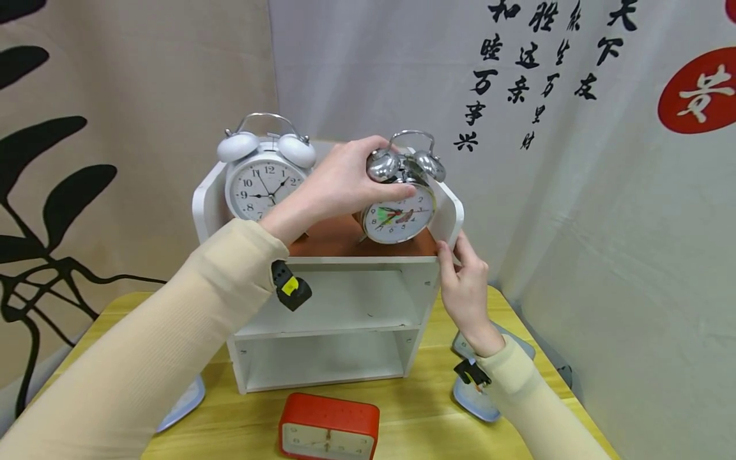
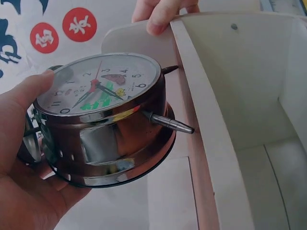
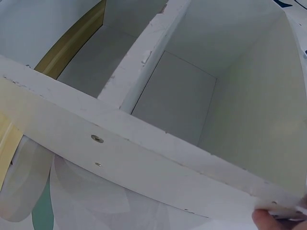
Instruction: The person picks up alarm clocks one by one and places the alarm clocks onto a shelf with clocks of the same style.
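My left hand [image 1: 351, 179] grips a silver twin-bell alarm clock [image 1: 400, 217], thumb across the front below the bells, fingers behind. The clock's feet are right at the brown top board [image 1: 339, 236] of a small white shelf [image 1: 339, 297]. In the left wrist view the clock [image 2: 105, 139] shows a shiny metal case and short pointed legs. My right hand [image 1: 464, 284] holds the shelf's right side at its front corner, and its fingertips [image 3: 268, 220] show low in the right wrist view. Left of the silver clock, a white twin-bell alarm clock [image 1: 267, 182] stands upright on the top board.
A red rectangular clock [image 1: 329, 415] lies on the wooden table [image 1: 422, 421] before the shelf. Pale blue-grey objects sit on the table by my right wrist [image 1: 477, 399] and beside my left sleeve [image 1: 184, 402]. Raised side panels flank the shelf top; a cloth backdrop hangs behind.
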The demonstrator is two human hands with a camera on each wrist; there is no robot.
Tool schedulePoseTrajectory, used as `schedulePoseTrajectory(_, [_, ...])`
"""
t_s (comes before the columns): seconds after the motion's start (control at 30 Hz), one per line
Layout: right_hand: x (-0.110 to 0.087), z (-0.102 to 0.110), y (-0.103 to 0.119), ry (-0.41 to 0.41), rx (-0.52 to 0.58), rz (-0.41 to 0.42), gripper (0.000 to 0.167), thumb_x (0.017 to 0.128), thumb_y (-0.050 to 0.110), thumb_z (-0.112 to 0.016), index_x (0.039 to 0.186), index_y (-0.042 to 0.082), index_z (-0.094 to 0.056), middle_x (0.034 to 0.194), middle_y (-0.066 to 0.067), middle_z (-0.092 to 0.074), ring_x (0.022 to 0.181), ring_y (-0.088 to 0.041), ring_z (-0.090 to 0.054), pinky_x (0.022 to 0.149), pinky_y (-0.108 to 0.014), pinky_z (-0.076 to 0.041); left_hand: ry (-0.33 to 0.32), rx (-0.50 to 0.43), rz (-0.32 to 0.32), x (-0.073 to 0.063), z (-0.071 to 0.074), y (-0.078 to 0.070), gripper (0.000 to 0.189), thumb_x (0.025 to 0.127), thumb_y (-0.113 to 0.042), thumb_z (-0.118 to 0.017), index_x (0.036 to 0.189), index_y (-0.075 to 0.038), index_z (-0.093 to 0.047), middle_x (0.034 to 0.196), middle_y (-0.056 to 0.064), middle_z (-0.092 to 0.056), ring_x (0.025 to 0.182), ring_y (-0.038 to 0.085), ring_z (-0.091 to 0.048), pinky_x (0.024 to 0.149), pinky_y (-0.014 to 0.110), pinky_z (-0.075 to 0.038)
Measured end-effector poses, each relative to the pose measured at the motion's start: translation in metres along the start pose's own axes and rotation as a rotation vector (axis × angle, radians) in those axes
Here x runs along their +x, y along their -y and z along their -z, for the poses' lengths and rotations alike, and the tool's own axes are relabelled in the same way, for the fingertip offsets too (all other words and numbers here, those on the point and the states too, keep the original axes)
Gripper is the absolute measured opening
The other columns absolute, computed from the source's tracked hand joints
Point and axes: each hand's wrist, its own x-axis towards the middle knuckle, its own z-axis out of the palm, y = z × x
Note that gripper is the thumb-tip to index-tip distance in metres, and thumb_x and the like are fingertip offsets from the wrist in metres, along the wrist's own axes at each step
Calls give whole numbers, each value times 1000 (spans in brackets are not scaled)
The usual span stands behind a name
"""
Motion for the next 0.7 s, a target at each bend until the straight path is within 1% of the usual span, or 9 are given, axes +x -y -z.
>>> schedulePoseTrajectory(0.07, [0, 0, 0, -1, -8, 1, 38, 109, 11, -56, 144, -2, -59, 134, -24, -71, 117, -37, -74, 92, -44, -64, -2, 23, -1, 0, 1, -1, 62, 88, -42, -84, 139, -15, -60, 125, 6, -74, 107, 19, -72, 94, 37, -62])
schedulePoseTrajectory(0.13, [-1, 0, 0, -2, -13, 1, 38, 109, 11, -56, 144, -2, -59, 134, -24, -71, 117, -37, -74, 89, -31, -65, -14, 61, -10, 1, 1, -2, 62, 88, -41, -84, 139, -14, -61, 129, 6, -70, 111, 20, -69, 97, 37, -60])
schedulePoseTrajectory(0.23, [-1, 0, 0, -3, -8, 0, 38, 109, 11, -56, 145, -2, -59, 134, -24, -71, 118, -38, -74, 82, -9, -59, -32, 121, -26, 1, 1, -4, 61, 88, -40, -85, 139, -15, -63, 132, 7, -63, 115, 22, -63, 102, 38, -56])
schedulePoseTrajectory(0.3, [-1, 0, 0, -5, -2, -1, 38, 109, 11, -56, 144, -2, -59, 134, -25, -71, 118, -40, -73, 79, -2, -53, -42, 156, -35, 2, 2, -5, 61, 88, -39, -85, 140, -16, -63, 133, 8, -59, 117, 23, -60, 105, 39, -55])
schedulePoseTrajectory(0.4, [-1, 0, 0, -7, -1, -3, 38, 109, 11, -55, 145, -3, -58, 135, -26, -70, 118, -40, -73, 79, 0, -52, -55, 188, -48, 2, 2, -6, 63, 88, -39, -86, 142, -17, -61, 132, 7, -61, 118, 23, -61, 106, 39, -54])
schedulePoseTrajectory(0.5, [-2, 0, 0, -5, -8, -7, 39, 109, 11, -55, 145, -3, -58, 136, -25, -70, 120, -40, -73, 79, -1, -52, -75, 215, -62, 2, 2, -7, 70, 87, -40, -86, 147, -16, -57, 138, 6, -64, 124, 23, -62, 110, 40, -52])
schedulePoseTrajectory(0.57, [-2, 1, 0, -3, -12, -10, 39, 109, 12, -55, 145, -2, -58, 137, -24, -70, 120, -38, -73, 80, -3, -53, -81, 210, -59, 2, 1, -7, 75, 88, -39, -86, 150, -14, -53, 144, 7, -63, 129, 23, -62, 113, 39, -52])
schedulePoseTrajectory(0.63, [-2, 1, 1, 1, -17, -11, 39, 109, 13, -55, 145, -2, -58, 136, -23, -70, 120, -37, -73, 82, -10, -57, -86, 195, -49, 3, 1, -6, 78, 88, -38, -86, 152, -13, -50, 148, 7, -62, 132, 23, -61, 115, 39, -51])
schedulePoseTrajectory(0.7, [-3, 0, 1, 3, -24, -11, 38, 109, 12, -55, 145, -2, -58, 136, -23, -71, 119, -36, -73, 84, -22, -62, -87, 174, -35, 4, 1, -6, 78, 89, -36, -86, 153, -11, -49, 149, 8, -62, 132, 23, -62, 115, 39, -52])
